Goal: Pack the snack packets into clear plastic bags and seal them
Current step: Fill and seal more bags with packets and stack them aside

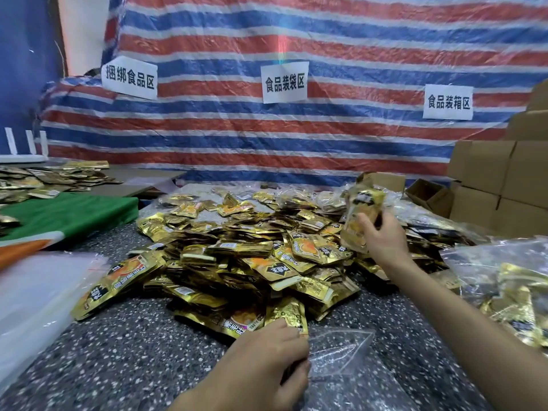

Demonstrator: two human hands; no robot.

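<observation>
Right hand (382, 241) fingers clamp a packet (360, 215) raised over the pile (237, 256), so the left hand (267, 363), fingers pinching the bag (341, 351) flat on the counter (133, 351), should open its mouth wide first.

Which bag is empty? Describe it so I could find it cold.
Start at the heap of gold snack packets on the speckled table and come to its near edge, where the left hand sits. The empty clear plastic bag lies flat just right of that hand, its edge in the fingers. Unlike the filled bags at the right, it holds nothing: the tabletop shows through.
</observation>
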